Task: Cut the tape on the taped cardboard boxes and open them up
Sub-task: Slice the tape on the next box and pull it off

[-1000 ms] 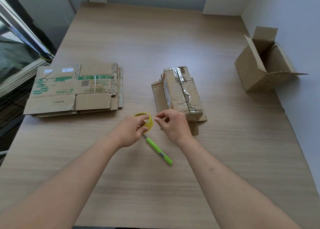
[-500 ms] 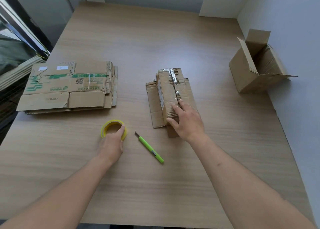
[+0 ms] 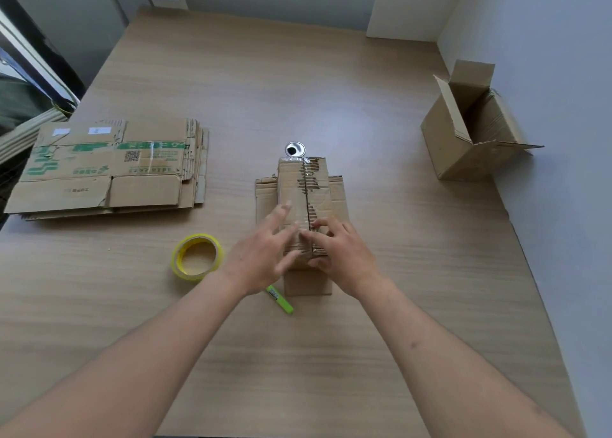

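Note:
A small taped cardboard box [image 3: 299, 189] stands in the middle of the table on flattened cardboard [image 3: 337, 196], a shiny tape seam running down its top. My right hand [image 3: 337, 254] rests on the box's near end, fingers curved over the seam and front edge. My left hand [image 3: 265, 252] hovers at the box's near left side with fingers spread, blurred by motion. A green utility knife [image 3: 281, 302] lies on the table just under my left wrist, mostly hidden. A yellow tape roll [image 3: 197, 256] lies flat to the left of my hands.
A stack of flattened boxes [image 3: 109, 169] lies at the left. An opened cardboard box [image 3: 470, 129] sits on its side at the right by the wall. A small round metal disc [image 3: 294, 149] lies just behind the taped box. The wooden table [image 3: 298, 371] extends toward me.
My left hand has let go of the tape roll and moved right to the box. The box now lies straight. My right hand stays on its near end.

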### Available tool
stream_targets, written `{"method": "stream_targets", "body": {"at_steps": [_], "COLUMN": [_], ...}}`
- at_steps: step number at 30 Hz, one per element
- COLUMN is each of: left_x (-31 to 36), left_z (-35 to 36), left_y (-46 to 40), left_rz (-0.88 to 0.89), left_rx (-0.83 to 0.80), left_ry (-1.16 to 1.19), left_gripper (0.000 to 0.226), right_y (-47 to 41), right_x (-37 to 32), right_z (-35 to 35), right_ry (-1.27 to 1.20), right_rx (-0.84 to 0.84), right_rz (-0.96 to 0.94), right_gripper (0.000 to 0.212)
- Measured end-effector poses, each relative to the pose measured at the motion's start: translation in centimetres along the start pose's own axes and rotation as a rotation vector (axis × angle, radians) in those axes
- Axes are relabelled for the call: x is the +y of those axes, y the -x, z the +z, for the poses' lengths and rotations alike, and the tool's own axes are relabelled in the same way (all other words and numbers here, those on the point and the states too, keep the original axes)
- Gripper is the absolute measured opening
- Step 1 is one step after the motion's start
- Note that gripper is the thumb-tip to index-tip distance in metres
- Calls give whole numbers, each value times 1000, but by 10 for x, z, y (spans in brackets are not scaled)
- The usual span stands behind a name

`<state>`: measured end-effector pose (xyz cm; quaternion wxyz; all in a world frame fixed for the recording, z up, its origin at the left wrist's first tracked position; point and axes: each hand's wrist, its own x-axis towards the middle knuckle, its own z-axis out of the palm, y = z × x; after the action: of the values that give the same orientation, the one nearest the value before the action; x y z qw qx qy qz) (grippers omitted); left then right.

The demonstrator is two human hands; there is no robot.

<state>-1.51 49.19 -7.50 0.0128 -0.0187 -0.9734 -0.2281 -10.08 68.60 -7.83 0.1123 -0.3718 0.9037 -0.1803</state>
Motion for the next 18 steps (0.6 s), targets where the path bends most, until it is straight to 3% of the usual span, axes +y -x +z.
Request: {"method": "stream_targets", "body": {"at_steps": [4, 11, 18], "left_x": [2, -9, -15], "left_z": [25, 38, 47], "left_y": [-15, -35, -36], "left_rz": [35, 98, 145], "left_rx": [-15, 56, 119], "left_ry": [-16, -5, 18], "left_gripper": [76, 70, 68], "right_y": [-3, -1, -2], "right_x": [20, 50, 68], "right_z": [11, 31, 23], "right_ry": [25, 67, -94], "right_rx": [125, 352, 318], "right_rz": [-51, -186, -215], "right_gripper": [59, 50, 69]}}
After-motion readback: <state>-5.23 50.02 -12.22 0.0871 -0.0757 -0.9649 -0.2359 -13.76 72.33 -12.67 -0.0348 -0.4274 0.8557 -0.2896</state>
